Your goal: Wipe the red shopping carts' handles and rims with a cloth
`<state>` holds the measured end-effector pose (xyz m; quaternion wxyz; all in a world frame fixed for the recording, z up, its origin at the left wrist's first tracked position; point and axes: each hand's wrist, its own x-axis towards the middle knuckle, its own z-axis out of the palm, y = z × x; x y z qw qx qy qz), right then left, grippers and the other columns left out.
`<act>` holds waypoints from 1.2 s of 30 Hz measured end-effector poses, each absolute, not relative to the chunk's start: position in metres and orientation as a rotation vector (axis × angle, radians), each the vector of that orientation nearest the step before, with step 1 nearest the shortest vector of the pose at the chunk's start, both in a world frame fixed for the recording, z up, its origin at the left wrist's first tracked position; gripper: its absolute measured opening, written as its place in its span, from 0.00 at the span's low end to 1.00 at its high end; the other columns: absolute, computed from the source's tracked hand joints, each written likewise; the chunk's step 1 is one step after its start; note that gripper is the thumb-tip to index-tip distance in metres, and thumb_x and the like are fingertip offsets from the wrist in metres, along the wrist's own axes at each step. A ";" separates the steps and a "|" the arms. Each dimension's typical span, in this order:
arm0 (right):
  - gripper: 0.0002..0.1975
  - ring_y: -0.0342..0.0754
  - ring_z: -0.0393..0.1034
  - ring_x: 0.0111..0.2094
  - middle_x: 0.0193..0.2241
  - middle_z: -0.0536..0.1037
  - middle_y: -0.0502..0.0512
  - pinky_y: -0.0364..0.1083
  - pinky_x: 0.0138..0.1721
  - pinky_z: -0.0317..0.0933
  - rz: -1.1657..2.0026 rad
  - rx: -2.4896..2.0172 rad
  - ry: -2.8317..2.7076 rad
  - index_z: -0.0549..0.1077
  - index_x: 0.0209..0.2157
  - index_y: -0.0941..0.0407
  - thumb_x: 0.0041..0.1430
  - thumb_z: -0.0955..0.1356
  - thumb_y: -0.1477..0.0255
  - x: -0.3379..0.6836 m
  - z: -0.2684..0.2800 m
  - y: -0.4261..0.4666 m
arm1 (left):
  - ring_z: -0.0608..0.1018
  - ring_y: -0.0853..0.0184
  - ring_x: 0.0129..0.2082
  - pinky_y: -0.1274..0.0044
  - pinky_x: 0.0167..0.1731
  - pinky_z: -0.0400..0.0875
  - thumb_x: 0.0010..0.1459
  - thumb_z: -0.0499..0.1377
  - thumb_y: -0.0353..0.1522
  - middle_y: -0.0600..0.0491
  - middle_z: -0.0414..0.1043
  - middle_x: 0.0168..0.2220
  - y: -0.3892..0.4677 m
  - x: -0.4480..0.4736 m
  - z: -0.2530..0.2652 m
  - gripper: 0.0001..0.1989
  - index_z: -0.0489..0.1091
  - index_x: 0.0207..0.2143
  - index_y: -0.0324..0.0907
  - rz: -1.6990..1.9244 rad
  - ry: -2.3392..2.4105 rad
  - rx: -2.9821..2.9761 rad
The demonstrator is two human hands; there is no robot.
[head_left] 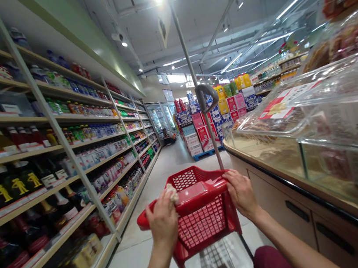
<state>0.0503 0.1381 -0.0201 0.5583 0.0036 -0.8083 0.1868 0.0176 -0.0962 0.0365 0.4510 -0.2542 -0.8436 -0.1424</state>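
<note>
A red plastic shopping cart (203,228) with a lattice basket stands right in front of me. My left hand (163,218) is wrapped over the left part of its handle (190,194). A crumpled whitish wad, perhaps tissue (172,193), sticks out by that hand's fingers. Toward the handle's right end, my right hand (242,192) is closed round it, fingers over the top. A tall metal pole (182,40) with a grey loop-shaped grip (206,97) rises at the cart's right side. Only part of the basket's inside shows.
Long shelves (100,140) of bottles and cans line the left side. A counter with glass edging (269,157) runs close on my right, bearing clear food packs (274,103). Ahead, stacked cartons (203,133) stand on a blue pallet (206,153) beside the aisle floor (172,161).
</note>
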 end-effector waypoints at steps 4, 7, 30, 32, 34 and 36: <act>0.15 0.52 0.57 0.52 0.45 0.70 0.58 0.52 0.46 0.52 0.479 -0.028 -1.886 0.67 0.43 0.56 0.59 0.55 0.72 0.049 -0.019 0.134 | 0.69 0.62 0.48 0.58 0.52 0.52 0.56 0.46 0.28 0.49 0.68 0.48 -0.088 0.021 0.036 0.15 0.65 0.44 0.46 -0.339 -2.069 -0.730; 0.15 0.52 0.57 0.52 0.45 0.70 0.57 0.52 0.46 0.52 0.454 -0.008 -1.905 0.67 0.43 0.56 0.60 0.55 0.72 0.051 -0.020 0.136 | 0.66 0.64 0.51 0.60 0.54 0.48 0.56 0.47 0.27 0.51 0.67 0.50 -0.067 0.033 0.029 0.15 0.65 0.44 0.47 -0.275 -1.933 -0.975; 0.15 0.51 0.57 0.52 0.46 0.70 0.57 0.51 0.46 0.51 0.415 0.008 -1.913 0.67 0.44 0.56 0.60 0.55 0.71 0.048 -0.023 0.132 | 0.67 0.61 0.50 0.56 0.51 0.53 0.57 0.45 0.28 0.48 0.67 0.49 -0.100 0.018 0.035 0.16 0.64 0.45 0.45 -0.405 -2.161 -0.682; 0.15 0.51 0.57 0.52 0.46 0.70 0.56 0.51 0.46 0.51 0.409 0.014 -1.916 0.67 0.44 0.56 0.60 0.55 0.71 0.049 -0.023 0.133 | 0.65 0.63 0.52 0.58 0.53 0.50 0.57 0.45 0.28 0.51 0.65 0.51 -0.084 0.026 0.034 0.16 0.64 0.45 0.47 -0.393 -2.100 -0.880; 0.15 0.51 0.58 0.52 0.45 0.70 0.56 0.51 0.45 0.51 0.398 0.030 -1.924 0.67 0.44 0.55 0.60 0.55 0.71 0.050 -0.022 0.135 | 0.65 0.64 0.52 0.58 0.54 0.48 0.57 0.45 0.29 0.51 0.65 0.51 -0.072 0.028 0.037 0.15 0.64 0.46 0.47 -0.416 -2.102 -0.935; 0.15 0.50 0.58 0.52 0.45 0.71 0.56 0.51 0.46 0.51 0.393 0.039 -1.925 0.67 0.44 0.55 0.60 0.55 0.71 0.051 -0.022 0.135 | 0.67 0.63 0.50 0.55 0.53 0.48 0.57 0.45 0.29 0.50 0.66 0.50 -0.068 0.024 0.046 0.15 0.63 0.46 0.47 -0.486 -2.208 -0.813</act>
